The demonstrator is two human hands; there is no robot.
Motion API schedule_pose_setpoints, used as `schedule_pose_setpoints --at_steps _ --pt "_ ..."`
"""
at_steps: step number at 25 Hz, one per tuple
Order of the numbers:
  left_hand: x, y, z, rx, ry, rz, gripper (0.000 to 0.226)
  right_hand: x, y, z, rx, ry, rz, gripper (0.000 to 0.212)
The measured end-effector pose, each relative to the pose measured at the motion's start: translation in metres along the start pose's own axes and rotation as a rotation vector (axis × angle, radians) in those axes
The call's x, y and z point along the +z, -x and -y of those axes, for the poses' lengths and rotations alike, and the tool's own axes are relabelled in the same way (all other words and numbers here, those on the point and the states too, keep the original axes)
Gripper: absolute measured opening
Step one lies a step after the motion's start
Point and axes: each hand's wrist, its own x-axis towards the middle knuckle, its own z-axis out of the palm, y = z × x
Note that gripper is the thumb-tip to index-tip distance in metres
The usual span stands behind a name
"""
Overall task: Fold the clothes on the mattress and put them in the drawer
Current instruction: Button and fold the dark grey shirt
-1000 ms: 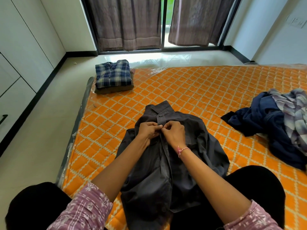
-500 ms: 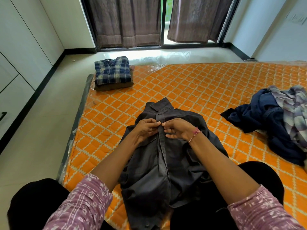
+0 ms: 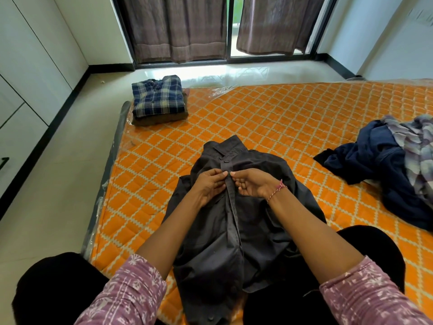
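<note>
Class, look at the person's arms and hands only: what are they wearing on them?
Both arms wear mauve-pink sleeves with a white printed pattern, reaching about the elbow; forearms are bare. The right hand has a thin red-and-white thread bracelet at the wrist. The left hand shows no jewellery.

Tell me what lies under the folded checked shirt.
Under the checked shirt, a folded brown garment shows along its edges, resting on the mattress. Its covered middle cannot be seen.

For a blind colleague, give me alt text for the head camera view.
Both hands, left hand and right hand, pinch the button placket of a dark grey shirt on an orange mattress; folded plaid shirt far left, unfolded clothes right.
</note>
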Motion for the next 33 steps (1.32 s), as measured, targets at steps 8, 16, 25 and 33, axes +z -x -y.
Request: schedule_pose_setpoints --at_steps 8,16,25,33 --pt "-0.008 -0.003 -0.025 0.112 -0.459 0.029 0.014 0.007 -0.004 0.018 -0.011 -0.071 -0.007 0.021" --pt "-0.033 0.028 0.017 0.444 -1.443 -0.072 0.066 0.034 -0.004 -0.007 -0.168 0.301 -0.225 0.024" --pt "-0.035 0.026 0.052 0.492 -1.404 -0.190 0.037 0.027 0.000 -0.090 -0.438 1.064 -0.620 0.022" --pt "-0.015 0.042 0.067 0.714 -1.737 -0.255 0.006 0.016 0.006 -0.096 -0.455 0.978 -0.494 0.027"
